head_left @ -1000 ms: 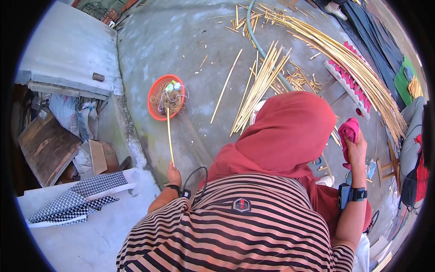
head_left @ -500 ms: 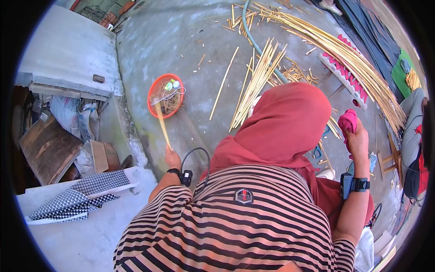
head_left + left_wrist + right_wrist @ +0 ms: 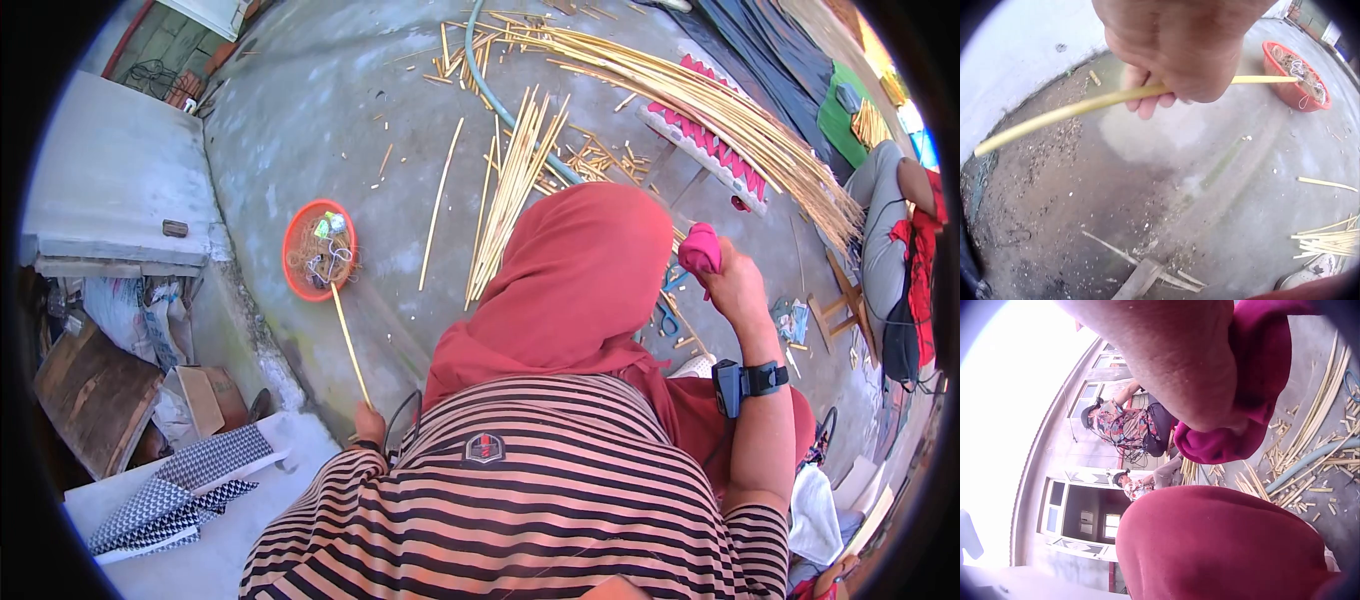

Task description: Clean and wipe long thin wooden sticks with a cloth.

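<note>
My left hand (image 3: 370,425) grips a thin, pale yellow cane (image 3: 350,348). In the left wrist view the cane's near end sticks out beyond the curled fingers (image 3: 1147,107). The cane's far end reaches the orange-red basin (image 3: 287,255), which holds tangled brown twine (image 3: 340,265), white cord and a small green-and-white packet (image 3: 330,225). A bunched magenta cloth (image 3: 700,250) is in my right hand (image 3: 740,290), raised beside the rust-red headscarf (image 3: 590,260). In the right wrist view, cloth (image 3: 1210,447) bulges out below this hand.
Long canes (image 3: 520,190) lie ahead on the concrete, with short cut pieces (image 3: 610,160) and a hose (image 3: 490,95) nearby. Blue-handled scissors (image 3: 668,318) lie right of the knees. A low white ledge (image 3: 230,530) runs along the left. Two people (image 3: 1129,428) sit farther off.
The cane swung toward the basin in a blur, then my left hand drew back. My right hand came up closer to the headscarf with the cloth. The head view has shifted.
</note>
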### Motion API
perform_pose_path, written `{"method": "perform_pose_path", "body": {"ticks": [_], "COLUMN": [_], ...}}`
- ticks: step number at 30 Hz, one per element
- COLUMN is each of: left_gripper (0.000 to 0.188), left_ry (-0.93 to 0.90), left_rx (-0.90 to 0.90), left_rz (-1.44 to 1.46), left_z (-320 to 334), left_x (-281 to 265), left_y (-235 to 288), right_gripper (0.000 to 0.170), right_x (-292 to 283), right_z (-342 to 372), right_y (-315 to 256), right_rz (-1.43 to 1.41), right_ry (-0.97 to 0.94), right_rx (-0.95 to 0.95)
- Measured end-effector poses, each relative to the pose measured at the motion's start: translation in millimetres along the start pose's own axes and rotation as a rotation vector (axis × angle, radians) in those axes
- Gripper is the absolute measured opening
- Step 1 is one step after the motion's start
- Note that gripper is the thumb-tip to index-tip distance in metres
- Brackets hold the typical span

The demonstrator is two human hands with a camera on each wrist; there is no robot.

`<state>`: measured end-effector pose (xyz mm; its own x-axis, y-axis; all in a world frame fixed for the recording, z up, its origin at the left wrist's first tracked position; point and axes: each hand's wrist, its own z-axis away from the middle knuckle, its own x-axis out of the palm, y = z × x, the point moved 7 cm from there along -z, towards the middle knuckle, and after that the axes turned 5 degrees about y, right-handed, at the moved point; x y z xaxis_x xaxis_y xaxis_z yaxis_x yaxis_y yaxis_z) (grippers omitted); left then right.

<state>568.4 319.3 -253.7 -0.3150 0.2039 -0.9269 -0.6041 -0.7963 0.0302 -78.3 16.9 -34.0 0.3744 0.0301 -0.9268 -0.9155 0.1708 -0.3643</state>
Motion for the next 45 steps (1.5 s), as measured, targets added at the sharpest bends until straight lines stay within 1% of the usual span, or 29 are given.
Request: {"method": "perform_pose_path", "body": {"ticks": [1,3,5,7,9,11,12,14,15,16,17,18,19,20,22,24,27,30,31,33,34,35,36,37,38,40,43,45], "left_gripper": [0.019,0.016,0.014,0.011,0.008,0.006,0.005,0.004,0.007,0.010,0.015,0.019,0.022,0.017,0.030,0.045,0.043,0.047,0.047,0.046,0.041,0.036,0.040,0.043,0.034,0.019,0.019,0.019], "left_ry": [-0.062,-0.246,-0.429,-0.607,-0.721,-0.757,-0.755,-0.705,-0.678,-0.653,-0.469,-0.356,-0.264,-0.069,-0.085,-0.038,0.130,0.142,0.096,-0.002,0.040,0.079,0.084,0.080,0.086,0.126,0.172,0.058], "left_rx": [-0.036,-0.015,0.031,0.075,0.127,0.212,0.269,0.375,0.378,0.380,0.709,0.796,0.868,0.923,0.814,0.676,0.705,0.550,0.498,0.401,0.347,0.295,0.288,0.282,0.280,0.273,0.254,0.311], "left_rz": [0.010,0.003,0.026,0.069,0.146,0.226,0.265,0.234,0.128,0.021,-0.045,-0.059,-0.075,-0.054,0.036,0.246,0.203,0.067,0.087,0.130,0.129,0.128,0.123,0.118,0.080,0.008,-0.129,-0.145], "left_z": [7,19,20,15,-11,-54,-79,-125,-121,-105,-126,-140,-139,-149,-155,-147,-148,-153,-162,-181,-184,-188,-194,-186,-171,-146,-155,-161], "left_x": [10,44,78,104,129,154,166,173,142,96,106,109,101,102,95,74,50,38,45,66,71,77,77,76,79,47,59,77], "left_y": [-1,-8,-14,-7,17,54,79,137,182,237,275,309,344,376,423,450,454,426,414,390,378,368,364,364,364,377,378,376], "right_gripper": [0.030,0.029,0.028,0.027,0.026,0.026,0.025,0.025,0.025,0.027,0.030,0.032,0.023,0.023,0.022,0.022,0.021,0.021,0.021,0.026,0.028,0.026,0.023,0.021,0.021,0.021,0.025,0.027], "right_x": [1,5,8,17,25,22,20,24,27,27,27,30,33,34,35,35,35,36,36,39,40,40,40,39,39,46,53,58], "right_z": [-1,-2,-8,-12,-15,-13,-12,-12,-13,-13,-14,-13,-14,-13,-12,-11,-13,-15,-15,-14,-15,-17,-18,-15,-13,-17,-22,-23], "right_y": [-5,-11,-12,-6,-2,-6,-7,-8,-6,-8,-11,-13,-13,-15,-21,-24,-23,-18,-17,-12,-10,-15,-21,-23,-21,-19,-15,-14], "right_rz": [0.001,0.002,0.003,0.015,0.049,0.091,0.087,0.072,0.075,0.088,0.100,0.114,0.102,0.097,0.085,0.108,0.147,0.163,0.164,0.155,0.152,0.148,0.149,0.157,0.169,0.177,0.189,0.195], "right_ry": [-0.020,-0.037,-0.040,-0.054,-0.058,-0.079,-0.068,-0.048,-0.063,-0.094,-0.130,-0.166,-0.097,-0.101,-0.116,-0.139,-0.181,-0.198,-0.198,-0.256,-0.280,-0.284,-0.294,-0.309,-0.307,-0.290,-0.336,-0.362], "right_rx": [-0.005,-0.031,-0.050,-0.061,-0.070,-0.064,-0.077,-0.104,-0.093,-0.090,-0.089,-0.089,-0.126,-0.129,-0.131,-0.119,-0.114,-0.141,-0.154,-0.088,-0.053,-0.074,-0.088,-0.097,-0.100,-0.124,-0.049,-0.019]}}
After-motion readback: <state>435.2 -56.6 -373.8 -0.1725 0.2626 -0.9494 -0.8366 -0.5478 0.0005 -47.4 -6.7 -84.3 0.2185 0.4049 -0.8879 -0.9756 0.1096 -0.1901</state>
